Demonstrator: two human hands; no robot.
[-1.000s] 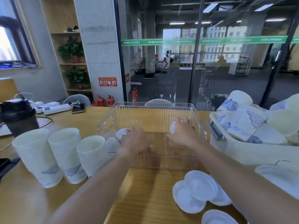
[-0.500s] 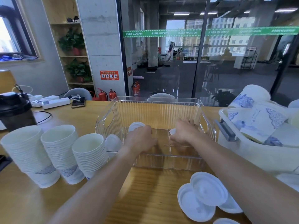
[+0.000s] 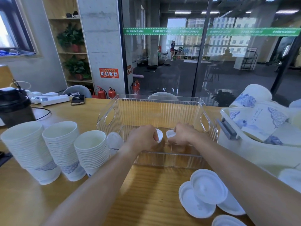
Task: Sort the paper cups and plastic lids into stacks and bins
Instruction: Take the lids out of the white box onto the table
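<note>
- Far left of the frame: dark bottle [image 3: 15, 110] on the wooden table [image 3: 146, 193]; behind it a white power strip [image 3: 54, 100] and a phone [image 3: 77, 100]
- Lower left: three cup stacks [image 3: 53, 150] in a row, upright, mouths up, touching one another; tallest at the left, shortest at the right, blue print on the lowest cups
- Just right of the shortest stack: one lid [image 3: 114, 141], seen blurred through the left wall of the clear bin [image 3: 156, 98]; whether inside or outside, cannot tell
- Centre: clear bin, ribbed walls, handle cut-outs at both ends; both hands reach inside, low
- Left hand [image 3: 143, 141]: fingers curled, pinching a white lid [image 3: 159, 136] at its edge
- Right hand [image 3: 183, 134]: fingers curled round a second white lid [image 3: 170, 133]; the two lids nearly meet between the hands
- Lower right: loose lids [image 3: 206, 193] overlapping on the table, in front of the bin
- Right edge: white bin [image 3: 254, 154] with a grey handle, holding loose cups [image 3: 267, 119] lying on their sides
</note>
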